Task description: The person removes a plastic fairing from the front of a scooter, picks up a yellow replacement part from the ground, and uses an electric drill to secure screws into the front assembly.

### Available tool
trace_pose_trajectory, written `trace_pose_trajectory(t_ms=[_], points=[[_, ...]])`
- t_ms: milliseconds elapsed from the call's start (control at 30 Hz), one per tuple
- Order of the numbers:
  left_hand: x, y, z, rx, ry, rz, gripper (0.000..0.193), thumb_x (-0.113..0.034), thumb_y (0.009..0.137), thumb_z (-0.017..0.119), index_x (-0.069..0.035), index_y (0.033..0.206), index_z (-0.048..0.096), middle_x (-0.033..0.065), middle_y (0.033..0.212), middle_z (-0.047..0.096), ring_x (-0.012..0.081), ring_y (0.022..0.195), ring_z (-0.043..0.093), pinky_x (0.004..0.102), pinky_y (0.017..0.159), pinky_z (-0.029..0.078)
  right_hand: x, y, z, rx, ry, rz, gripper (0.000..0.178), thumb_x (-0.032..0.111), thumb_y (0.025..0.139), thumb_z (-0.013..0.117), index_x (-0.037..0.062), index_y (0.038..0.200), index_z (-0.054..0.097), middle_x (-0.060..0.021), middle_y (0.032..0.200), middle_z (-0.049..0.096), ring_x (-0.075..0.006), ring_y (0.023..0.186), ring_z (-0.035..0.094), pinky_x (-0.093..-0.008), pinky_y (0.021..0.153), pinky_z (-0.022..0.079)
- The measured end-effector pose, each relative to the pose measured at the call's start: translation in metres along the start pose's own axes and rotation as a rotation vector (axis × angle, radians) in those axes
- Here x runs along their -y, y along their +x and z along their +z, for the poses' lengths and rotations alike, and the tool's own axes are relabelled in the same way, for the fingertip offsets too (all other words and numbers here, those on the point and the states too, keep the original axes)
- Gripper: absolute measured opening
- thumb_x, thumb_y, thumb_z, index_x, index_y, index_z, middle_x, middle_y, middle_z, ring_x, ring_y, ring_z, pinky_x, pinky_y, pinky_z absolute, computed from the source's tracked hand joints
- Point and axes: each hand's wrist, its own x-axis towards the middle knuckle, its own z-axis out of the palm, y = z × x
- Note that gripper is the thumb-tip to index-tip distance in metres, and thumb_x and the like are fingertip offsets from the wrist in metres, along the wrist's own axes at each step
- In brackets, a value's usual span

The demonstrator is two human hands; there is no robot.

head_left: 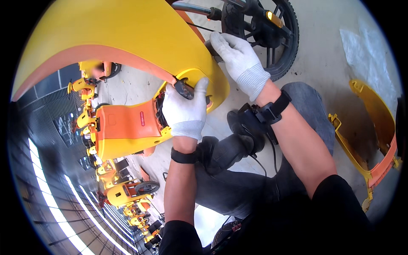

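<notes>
A large yellow and orange scooter body (140, 29) fills the upper left, tilted over toward me. My left hand (185, 109), in a white knit glove, is closed about a black curved part (184, 89) in a yellow recess of the body; thumb and index finger lie on either side of it, and the other fingers are hidden. Farther right, my right hand (241, 61), gloved too, has its fingers bent together against a dark grey flat piece (213, 51) at the body's edge. How far that piece extends behind the body cannot be seen.
Beyond my right hand stands a black spoked wheel (289, 38) with an amber reflector (274, 19). A loose yellow panel (374, 102) with orange trim lies on the floor at right, near clear plastic film (367, 55). An orange panel (127, 121) is at left; several yellow scooters (121, 193) line up beyond.
</notes>
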Motion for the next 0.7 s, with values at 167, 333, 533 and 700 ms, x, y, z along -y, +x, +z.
trace_pose_trajectory(t_ms=[167, 333, 533, 700], points=[[0.005, -0.002, -0.001, -0.038, -0.008, 0.021, 0.044, -0.034, 0.082, 0.082, 0.001, 0.101, 0.064, 0.0127, 0.084, 0.074, 0.0267, 0.078, 0.074, 0.0376, 0.072, 0.057, -0.008, 0.015, 0.018, -0.302, -0.915, -0.993, 0.055, 0.04, 0.107, 0.049, -0.0109, 0.125, 0.058, -0.0221, 0.11, 0.068, -0.0249, 0.105, 0.064, -0.033, 0.097, 0.049], [0.006, -0.001, -0.002, 0.0, 0.049, 0.031, 0.043, -0.032, 0.085, 0.08, 0.0, 0.107, 0.06, 0.0115, 0.082, 0.074, 0.0259, 0.075, 0.074, 0.0361, 0.07, 0.057, 0.01, 0.01, 0.031, 0.014, 0.051, -0.313, 0.056, 0.042, 0.108, 0.044, -0.0096, 0.126, 0.057, -0.021, 0.111, 0.068, -0.0234, 0.107, 0.064, -0.0333, 0.096, 0.048], [0.003, -0.001, -0.003, 0.041, -0.019, -0.034, 0.054, -0.036, 0.078, 0.085, 0.002, 0.105, 0.058, 0.0172, 0.087, 0.07, 0.0362, 0.081, 0.071, 0.0425, 0.074, 0.056, 0.033, 0.005, 0.03, 0.13, 0.313, -0.18, 0.05, 0.037, 0.107, 0.049, -0.0063, 0.13, 0.057, -0.0183, 0.113, 0.069, -0.0211, 0.106, 0.065, -0.0329, 0.095, 0.049], [0.0, -0.002, -0.003, 0.075, -0.092, -0.003, 0.033, -0.018, 0.09, 0.077, 0.004, 0.108, 0.061, 0.0103, 0.089, 0.074, 0.0189, 0.079, 0.072, 0.0311, 0.074, 0.056, 0.036, 0.015, 0.002, 0.386, 0.43, -0.088, 0.047, 0.033, 0.105, 0.056, -0.0038, 0.134, 0.057, -0.0157, 0.119, 0.069, -0.0194, 0.106, 0.065, -0.031, 0.095, 0.049]])
